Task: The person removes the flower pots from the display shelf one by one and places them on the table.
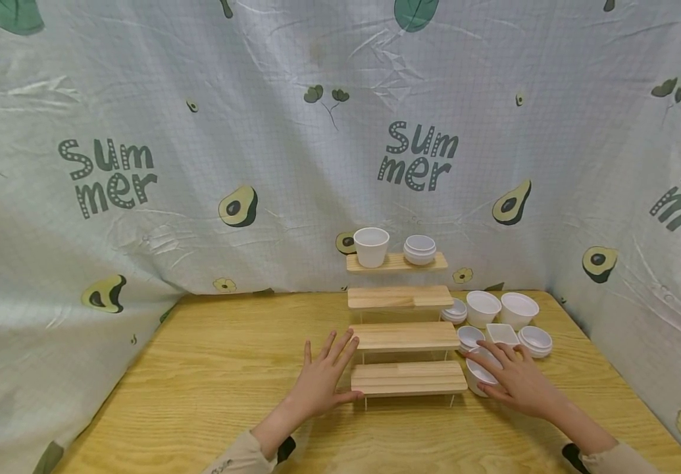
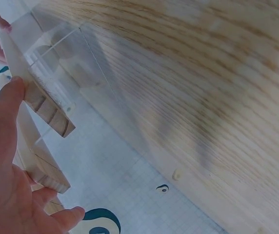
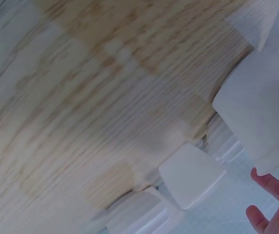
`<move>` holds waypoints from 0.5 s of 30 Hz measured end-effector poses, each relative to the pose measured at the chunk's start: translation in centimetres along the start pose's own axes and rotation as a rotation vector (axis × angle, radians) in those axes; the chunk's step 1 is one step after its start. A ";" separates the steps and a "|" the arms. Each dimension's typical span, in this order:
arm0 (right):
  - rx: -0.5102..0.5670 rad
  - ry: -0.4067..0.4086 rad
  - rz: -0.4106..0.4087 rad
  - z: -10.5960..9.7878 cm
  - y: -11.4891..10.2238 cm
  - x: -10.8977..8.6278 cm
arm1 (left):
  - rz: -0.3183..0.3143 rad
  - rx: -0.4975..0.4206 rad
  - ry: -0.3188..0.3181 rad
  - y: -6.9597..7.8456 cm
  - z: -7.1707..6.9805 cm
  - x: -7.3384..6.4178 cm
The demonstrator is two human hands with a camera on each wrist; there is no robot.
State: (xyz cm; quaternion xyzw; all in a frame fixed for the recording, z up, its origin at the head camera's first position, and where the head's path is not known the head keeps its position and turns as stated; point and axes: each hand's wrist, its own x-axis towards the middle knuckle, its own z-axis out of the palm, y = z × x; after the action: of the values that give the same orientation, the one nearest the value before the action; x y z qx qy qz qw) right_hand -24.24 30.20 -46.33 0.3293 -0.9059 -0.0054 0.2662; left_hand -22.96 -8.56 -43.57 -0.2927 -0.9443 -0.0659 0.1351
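A tiered stand of pale wooden shelves (image 1: 408, 337) on clear supports stands on the wooden table. My left hand (image 1: 320, 380) is at its left ends, fingers spread, with the thumb touching a shelf's end (image 2: 50, 112) in the left wrist view. To the right of the lowest shelf, a white cup (image 1: 478, 376) stands upright beneath my right hand (image 1: 514, 378). My thumb and index finger span the cup's rim, and fingertips (image 3: 264, 181) meet that rim in the right wrist view. The thumb is hidden there.
Behind the right hand are more white containers: two round cups (image 1: 483, 308), a square one (image 1: 503, 334) and several low ribbed bowls (image 1: 535, 341). On the top shelf stand a white cup (image 1: 371, 247) and a ribbed bowl (image 1: 420, 250). A printed cloth (image 1: 293, 151) hangs behind the table.
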 end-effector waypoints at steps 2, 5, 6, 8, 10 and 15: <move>-0.001 0.005 -0.001 -0.1 0.0 0.0 | -0.001 0.003 -0.005 0.0 0.0 0.0; -0.005 0.011 -0.004 -0.3 0.1 0.0 | -0.001 0.003 -0.009 0.0 -0.1 0.0; -0.007 0.014 -0.004 -0.3 0.1 0.0 | -0.001 0.002 -0.009 0.0 -0.1 0.0; -0.011 0.017 -0.002 -0.5 0.1 0.0 | 0.000 0.001 -0.006 0.0 -0.1 0.0; -0.016 0.018 0.005 -0.7 0.1 0.0 | 0.002 0.002 -0.003 0.0 -0.1 0.0; -0.018 0.039 0.010 -1.6 -0.1 0.6 | 0.001 -0.002 -0.002 0.0 0.0 0.0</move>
State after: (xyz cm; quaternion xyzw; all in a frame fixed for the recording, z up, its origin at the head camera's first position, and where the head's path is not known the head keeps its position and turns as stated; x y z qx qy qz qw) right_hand -23.82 30.03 -44.64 0.3224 -0.9022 -0.0058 0.2866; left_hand -22.93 -8.55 -43.54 -0.2932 -0.9442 -0.0667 0.1340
